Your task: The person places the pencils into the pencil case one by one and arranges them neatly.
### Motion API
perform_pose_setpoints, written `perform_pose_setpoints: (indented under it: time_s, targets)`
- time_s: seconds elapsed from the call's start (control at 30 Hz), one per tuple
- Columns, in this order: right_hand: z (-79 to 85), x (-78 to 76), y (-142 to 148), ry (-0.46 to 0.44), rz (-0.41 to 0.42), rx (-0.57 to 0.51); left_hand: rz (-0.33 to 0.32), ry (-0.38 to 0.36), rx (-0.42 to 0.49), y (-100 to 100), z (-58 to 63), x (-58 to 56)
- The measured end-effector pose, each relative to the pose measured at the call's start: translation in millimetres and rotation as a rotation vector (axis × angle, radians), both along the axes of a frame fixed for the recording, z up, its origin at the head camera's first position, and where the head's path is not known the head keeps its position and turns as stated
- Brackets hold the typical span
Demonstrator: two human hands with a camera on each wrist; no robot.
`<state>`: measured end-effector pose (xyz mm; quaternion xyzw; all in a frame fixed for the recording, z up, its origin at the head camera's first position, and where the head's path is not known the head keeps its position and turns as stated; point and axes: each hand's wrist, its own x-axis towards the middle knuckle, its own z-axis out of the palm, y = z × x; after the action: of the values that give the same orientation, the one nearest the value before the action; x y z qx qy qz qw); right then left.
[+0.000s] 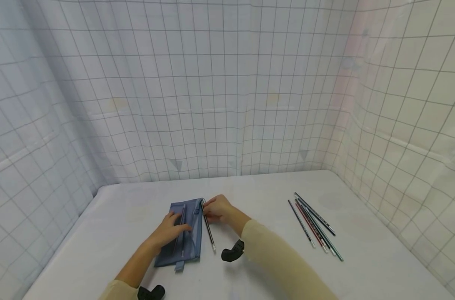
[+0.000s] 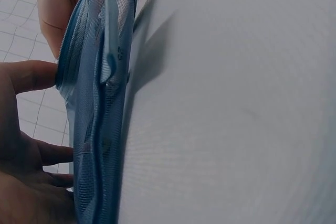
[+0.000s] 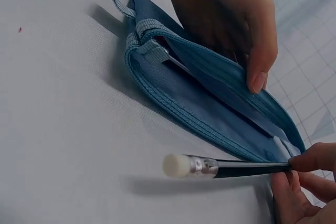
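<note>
A blue zippered pencil case (image 1: 196,246) lies on the white table, and its unzipped mouth gapes in the right wrist view. My left hand (image 1: 170,230) rests on the case's upper panel, thumb (image 3: 257,80) close to the zipper rim and the other fingers touching the panel with little bend. At the far end of the mouth, my right hand (image 1: 218,208) pinches a dark pencil (image 3: 247,168) with a white eraser (image 3: 176,166). The eraser end points back toward the near side, beside the case. A slim, light stick (image 3: 178,64) shows inside the mouth.
Several pencils (image 1: 313,223), dark, red and green, lie in a loose bunch on the right of the table (image 1: 257,196). White gridded curtains (image 1: 220,91) hang behind the table and along both sides. A fabric tab (image 1: 179,266) sticks out from the case's near end.
</note>
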<state>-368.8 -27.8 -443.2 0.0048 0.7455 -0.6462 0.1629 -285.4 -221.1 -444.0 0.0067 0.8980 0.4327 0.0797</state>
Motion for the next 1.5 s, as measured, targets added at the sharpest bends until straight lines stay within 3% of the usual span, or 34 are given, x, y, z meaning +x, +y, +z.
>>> perform_pose_setpoints:
  time_s: [0.5,0.83,1.03,1.5]
  targets:
    - [8.5,11.6,-27,0.02,-0.145,0.074,-0.007,0.004,0.0,0,0.4,1.7]
    - [7.3,10.7,-41,0.019,-0.222,0.104,-0.001,0.022,0.003,2,0.4,-0.5]
    - [6.9,11.3,-47,0.029,-0.263,0.071,-0.002,0.023,0.012,3,-0.4,-1.6]
    - [8.9,19.1,-35,-0.023,-0.208,-0.031,0.02,0.01,-0.025,3,-1.3,-1.0]
